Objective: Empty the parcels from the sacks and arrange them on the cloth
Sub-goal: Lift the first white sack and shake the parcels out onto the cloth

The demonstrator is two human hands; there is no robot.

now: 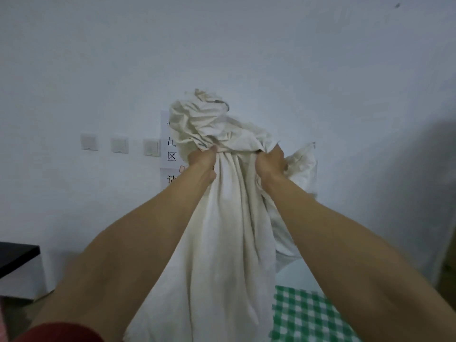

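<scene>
A cream-white cloth sack (pixel 222 230) hangs in front of me, raised high against the wall. My left hand (pixel 203 160) grips bunched fabric on its left side. My right hand (pixel 271 162) clutches the fabric on its right. Crumpled sack fabric bulges above both fists, and the long body drapes down between my forearms. A green-and-white checked cloth (pixel 303 314) lies below at the lower right, partly hidden by my right arm. No parcels show in view.
A pale wall fills the background, with three switch plates (pixel 119 144) and a printed paper sign (pixel 170 154) behind the sack. A black-topped white cabinet (pixel 17 265) stands at the left edge. A dark shadowed area lies at the far right.
</scene>
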